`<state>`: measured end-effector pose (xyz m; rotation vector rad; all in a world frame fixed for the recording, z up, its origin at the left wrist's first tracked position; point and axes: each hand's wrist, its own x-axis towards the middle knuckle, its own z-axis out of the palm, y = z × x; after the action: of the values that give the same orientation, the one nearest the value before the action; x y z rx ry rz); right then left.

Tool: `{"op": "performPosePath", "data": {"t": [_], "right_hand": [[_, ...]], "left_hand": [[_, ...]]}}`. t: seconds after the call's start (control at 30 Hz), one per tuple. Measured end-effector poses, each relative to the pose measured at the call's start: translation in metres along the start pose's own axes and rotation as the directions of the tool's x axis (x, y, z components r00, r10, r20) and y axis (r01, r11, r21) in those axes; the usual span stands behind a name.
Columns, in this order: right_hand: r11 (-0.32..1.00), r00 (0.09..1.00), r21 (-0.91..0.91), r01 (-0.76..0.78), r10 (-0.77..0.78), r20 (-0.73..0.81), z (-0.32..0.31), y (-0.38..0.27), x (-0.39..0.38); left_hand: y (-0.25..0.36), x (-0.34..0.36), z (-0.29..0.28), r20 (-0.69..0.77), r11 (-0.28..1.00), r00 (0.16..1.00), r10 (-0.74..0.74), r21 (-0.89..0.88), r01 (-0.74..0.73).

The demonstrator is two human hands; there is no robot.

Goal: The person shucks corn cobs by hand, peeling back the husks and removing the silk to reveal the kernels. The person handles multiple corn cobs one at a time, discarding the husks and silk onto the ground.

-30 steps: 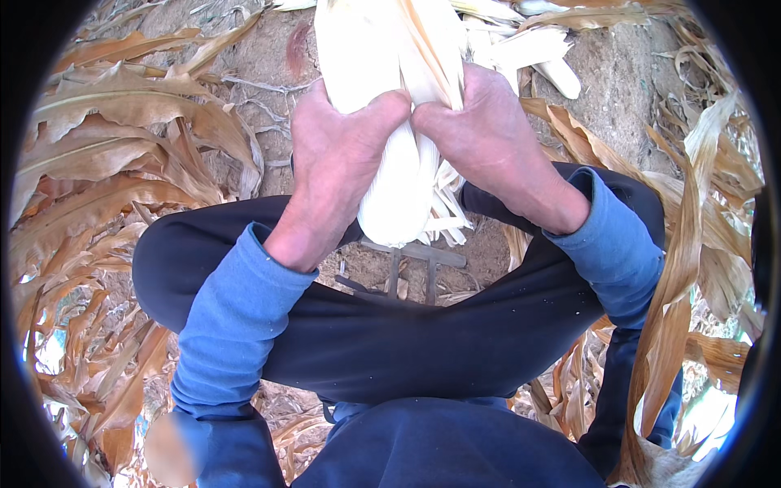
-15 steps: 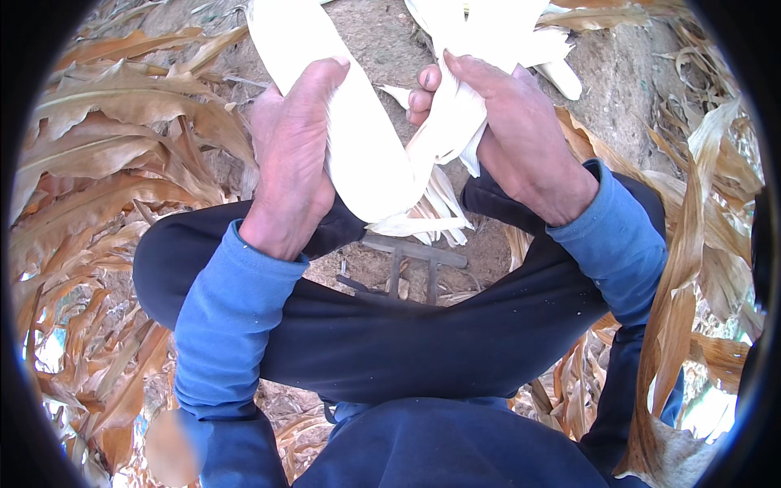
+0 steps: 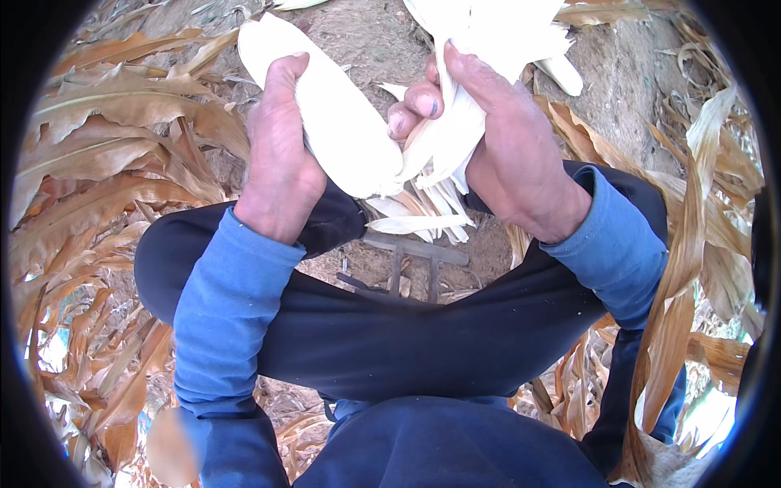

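One pale ear of corn [image 3: 335, 112] slants just left of the upper centre, gripped by the left hand [image 3: 281, 159] while the right hand [image 3: 517, 154] clutches its peeled-back husk [image 3: 460, 137], so husking seems in hand, the next move likely calling for a firm tug apart.

Grey frame [image 3: 443, 254] on the ground, one crossbar, two bars running off it toward the lower edge. Thin dark strip [image 3: 351, 281] just left of the frame, low on the ground. Soil [image 3: 618, 81] bare around the frame, and again far above and right of it, paler there. Broad brown leaves [image 3: 106, 102] well left of the frame, dry, wavy edges, overlapping. Smaller crumpled leaves [image 3: 126, 398] below and left of it. Long curled leaf [image 3: 687, 244] well right of the frame, twisted lengthwise. Bright patch [image 3: 709, 415] below and right, washed out, unclear.
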<state>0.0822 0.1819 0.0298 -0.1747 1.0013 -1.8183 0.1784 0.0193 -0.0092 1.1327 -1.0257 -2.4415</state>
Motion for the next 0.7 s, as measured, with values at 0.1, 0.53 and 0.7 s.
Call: {"op": "performPosePath", "data": {"t": [0.1,0.53,0.7], "right_hand": [[0.950,0.990,0.286,-0.129,0.104,0.099,-0.003,-0.001,0.000],[0.856,0.886,0.240,-0.457,0.417,0.202,-0.005,-0.012,0.006],[0.801,0.854,0.310,-0.512,0.435,0.286,-0.007,-0.012,0.010]], "left_hand": [[0.003,-0.003,0.009,0.092,0.977,0.995,-0.038,-0.205,0.057],[0.000,-0.011,0.013,0.313,0.952,0.930,-0.192,-0.169,0.254],[-0.006,-0.010,0.019,0.253,0.927,0.938,-0.237,-0.231,0.296]]}}
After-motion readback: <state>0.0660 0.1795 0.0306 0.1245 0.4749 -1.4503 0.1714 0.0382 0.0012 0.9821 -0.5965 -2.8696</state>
